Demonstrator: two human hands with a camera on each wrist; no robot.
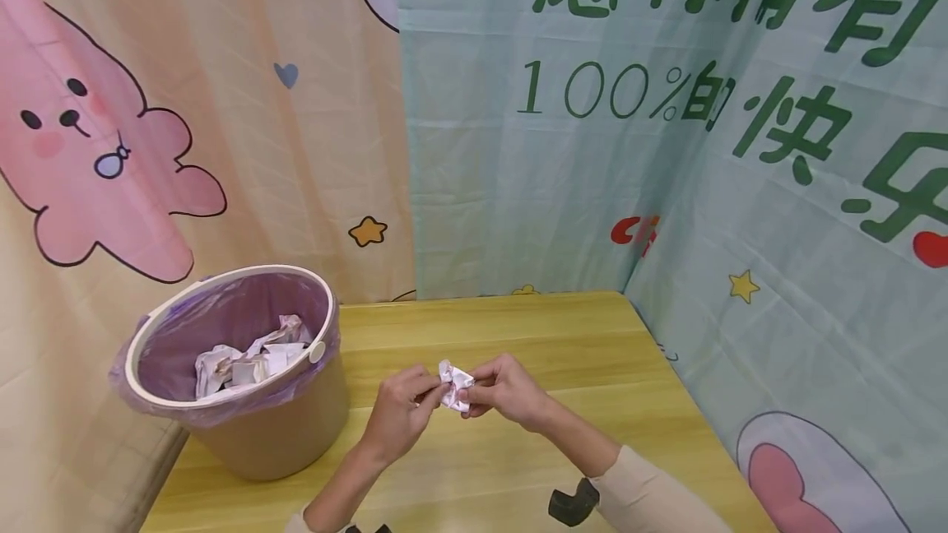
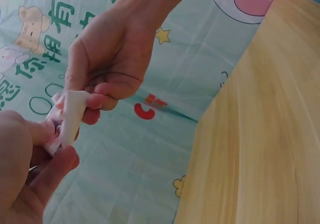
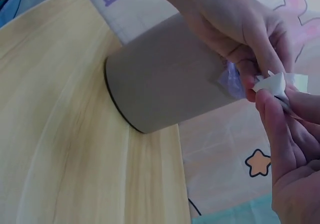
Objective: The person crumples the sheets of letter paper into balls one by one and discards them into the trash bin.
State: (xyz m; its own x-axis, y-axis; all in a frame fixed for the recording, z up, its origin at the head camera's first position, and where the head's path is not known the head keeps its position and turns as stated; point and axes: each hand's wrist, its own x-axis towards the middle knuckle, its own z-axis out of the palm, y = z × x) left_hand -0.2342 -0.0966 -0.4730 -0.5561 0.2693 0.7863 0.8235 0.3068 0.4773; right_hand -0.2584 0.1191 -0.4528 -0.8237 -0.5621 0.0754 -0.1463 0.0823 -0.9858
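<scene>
Above the table, a small crumpled piece of white paper (image 1: 456, 387) with pinkish marks is held between both hands. My left hand (image 1: 403, 411) pinches its left side between thumb and fingers. On the other side my right hand (image 1: 509, 393) pinches it the same way. In the left wrist view the paper (image 2: 74, 115) shows a smooth white fold facing the camera, its far part covered by fingers. The right wrist view shows the paper (image 3: 282, 86) creased, with fingertips close together around it.
A beige bucket (image 1: 277, 442) lined with a purple bag stands at the table's left, with several crumpled papers (image 1: 255, 360) inside. The wooden table (image 1: 533, 336) meets printed curtains (image 1: 504, 187) at its back and right edges. A dark strap piece (image 1: 573, 503) is by the right sleeve.
</scene>
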